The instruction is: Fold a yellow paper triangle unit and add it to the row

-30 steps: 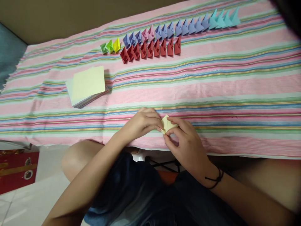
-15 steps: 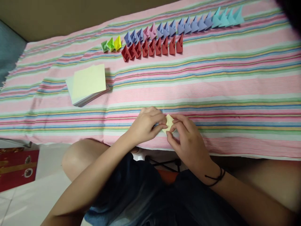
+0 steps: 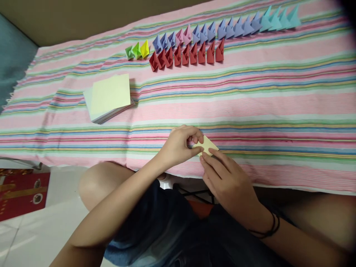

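Note:
A small folded piece of pale yellow paper (image 3: 209, 144) lies near the front edge of the cloth-covered table, between my hands. My left hand (image 3: 182, 144) pinches its left side, thumb below and curled fingers above. The fingertips of my right hand (image 3: 228, 174) press on its lower edge, close together, with a dark cord round the wrist. Part of the paper is hidden under the fingers.
A stack of paper sheets (image 3: 111, 94), pale yellow on top, sits at the left on the striped cloth (image 3: 264, 104). Toward the back stand rows of folded paper pieces: several red ones (image 3: 185, 56), several lavender ones (image 3: 238, 28), turquoise ones (image 3: 284, 19), and a yellow one (image 3: 145, 49) beside two green ones.
The paper's right corner now shows uncovered, as my right hand has shifted down and right to its lower edge. My left hand still pinches the left side. The whole view has shifted slightly.

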Available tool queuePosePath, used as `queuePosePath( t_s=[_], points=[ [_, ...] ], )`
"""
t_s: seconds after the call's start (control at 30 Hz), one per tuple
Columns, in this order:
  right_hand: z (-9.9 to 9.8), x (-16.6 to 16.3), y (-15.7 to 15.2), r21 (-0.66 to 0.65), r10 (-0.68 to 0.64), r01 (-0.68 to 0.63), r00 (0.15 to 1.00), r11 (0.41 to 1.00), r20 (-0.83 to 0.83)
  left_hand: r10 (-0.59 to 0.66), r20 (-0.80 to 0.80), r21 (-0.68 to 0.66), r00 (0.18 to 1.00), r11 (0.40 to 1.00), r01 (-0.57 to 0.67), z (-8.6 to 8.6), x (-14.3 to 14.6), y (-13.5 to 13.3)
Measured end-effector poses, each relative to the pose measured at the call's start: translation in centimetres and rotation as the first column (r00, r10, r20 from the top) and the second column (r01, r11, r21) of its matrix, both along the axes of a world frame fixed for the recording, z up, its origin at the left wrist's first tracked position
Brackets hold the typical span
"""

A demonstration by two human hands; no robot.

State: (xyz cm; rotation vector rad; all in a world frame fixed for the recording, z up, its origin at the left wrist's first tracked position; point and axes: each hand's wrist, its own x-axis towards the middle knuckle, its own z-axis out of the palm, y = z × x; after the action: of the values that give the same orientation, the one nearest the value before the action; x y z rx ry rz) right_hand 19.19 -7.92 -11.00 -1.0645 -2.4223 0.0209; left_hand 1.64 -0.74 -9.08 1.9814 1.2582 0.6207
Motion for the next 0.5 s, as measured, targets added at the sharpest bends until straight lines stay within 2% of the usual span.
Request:
queuePosePath(
  t_s=[0.17,0.3,0.37,0.5],
  points=[
    [0.4,-0.2,0.5,-0.018,0.018,-0.017,1.0,1.0,0.02,0.067,0.042,-0.149,0.997,0.987,-0.06,0.0,0.7,0.6],
    [0.3,-0.1,0.6,-0.054,0.023,-0.022,1.0,0.998,0.009,0.088,0.047,-0.304,0.995,0.95,-0.07,0.3,1.1,1.2],
    [0.1,0.0,0.6,-0.069,0.024,-0.023,1.0,0.997,0.003,0.065,0.08,-0.372,0.995,0.928,-0.03,0.6,0.7,1.6],
    [0.1,0.1,0.7,-0.074,0.023,-0.021,1.0,0.997,0.016,-0.06,0.219,-0.46,0.974,0.874,0.157,1.0,-0.7,2.3]
  ],
)
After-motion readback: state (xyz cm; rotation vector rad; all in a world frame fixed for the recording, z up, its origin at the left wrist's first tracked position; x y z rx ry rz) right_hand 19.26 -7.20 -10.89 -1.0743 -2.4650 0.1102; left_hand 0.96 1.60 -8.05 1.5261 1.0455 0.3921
